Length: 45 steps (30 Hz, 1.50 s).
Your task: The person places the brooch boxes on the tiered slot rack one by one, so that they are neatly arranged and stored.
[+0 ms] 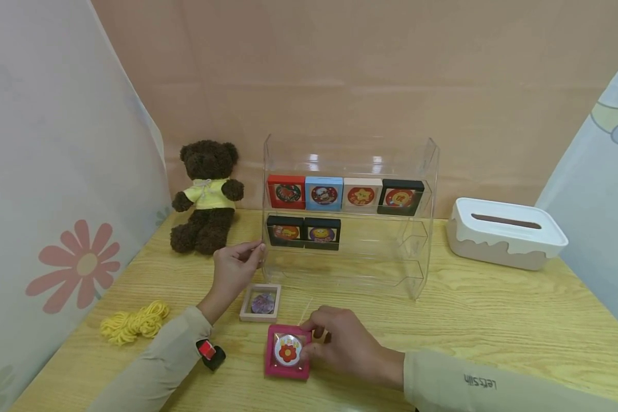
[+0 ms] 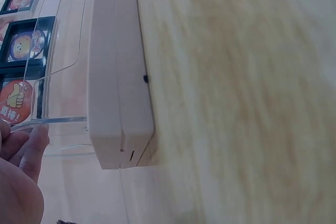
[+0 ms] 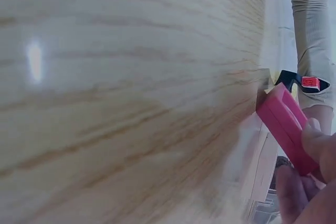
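Note:
My left hand (image 1: pixel 237 264) pinches the left side edge of a clear acrylic rack (image 1: pixel 371 263); the left wrist view shows its thumb and fingers on that edge. My right hand (image 1: pixel 342 343) grips the right side of a pink square frame (image 1: pixel 271 352) holding a round badge with a red flower. In the right wrist view the pink frame (image 3: pixel 286 129) appears tilted at the table. Behind it lies a pale pink frame (image 1: pixel 244 309) with a purple round badge. The rack's upper tier bears red, blue, cream and black frames; two black frames (image 1: pixel 321 245) sit at the left below.
A brown teddy bear (image 1: pixel 206 194) in a yellow top sits left of the rack. Yellow cord (image 1: pixel 136 323) lies bundled at the table's left. To the right stands a white-lidded tissue box (image 1: pixel 504 234). Curtains border the table (image 1: pixel 494 309) on both sides.

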Each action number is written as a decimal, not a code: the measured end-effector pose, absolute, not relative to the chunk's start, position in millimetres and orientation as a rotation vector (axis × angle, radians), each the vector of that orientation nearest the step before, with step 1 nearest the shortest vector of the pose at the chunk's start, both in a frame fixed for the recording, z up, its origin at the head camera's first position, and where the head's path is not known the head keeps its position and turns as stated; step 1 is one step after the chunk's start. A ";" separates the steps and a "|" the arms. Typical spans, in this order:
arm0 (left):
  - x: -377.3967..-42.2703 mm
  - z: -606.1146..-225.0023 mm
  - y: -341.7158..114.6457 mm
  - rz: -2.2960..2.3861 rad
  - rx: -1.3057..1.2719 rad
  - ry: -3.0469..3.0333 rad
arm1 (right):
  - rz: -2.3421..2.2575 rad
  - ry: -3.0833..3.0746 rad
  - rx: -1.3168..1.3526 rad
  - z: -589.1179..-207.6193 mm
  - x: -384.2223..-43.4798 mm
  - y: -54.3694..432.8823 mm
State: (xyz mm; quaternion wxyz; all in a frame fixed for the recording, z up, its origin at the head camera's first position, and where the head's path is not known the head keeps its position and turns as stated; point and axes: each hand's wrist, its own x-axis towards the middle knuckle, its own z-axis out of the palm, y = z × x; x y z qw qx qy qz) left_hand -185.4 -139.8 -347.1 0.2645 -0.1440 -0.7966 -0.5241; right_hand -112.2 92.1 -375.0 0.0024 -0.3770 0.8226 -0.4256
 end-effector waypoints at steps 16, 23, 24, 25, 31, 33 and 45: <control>-185.2 -347.6 -140.9 -1.432 -0.381 -2.157 | -1.587 2.613 -1.305 -373.2 -116.9 112.4; -185.6 -347.8 -141.9 -1.459 -0.390 -2.163 | -1.610 2.687 -1.351 -369.7 -122.9 127.7; -185.5 -347.7 -141.8 -1.461 -0.389 -2.164 | -1.614 2.702 -1.364 -369.8 -124.1 130.1; -185.6 -347.8 -141.9 -1.453 -0.388 -2.166 | -1.623 2.715 -1.378 -370.0 -125.6 132.5; -186.0 -347.9 -142.1 -1.414 -0.390 -2.168 | -1.622 2.821 -1.435 -364.0 -135.3 145.5; -185.8 -347.9 -142.1 -1.434 -0.395 -2.163 | -1.604 2.859 -1.434 -361.0 -137.9 149.3; -186.4 -348.2 -142.6 -1.506 -0.411 -2.157 | -1.545 3.005 -1.421 -350.2 -153.2 166.5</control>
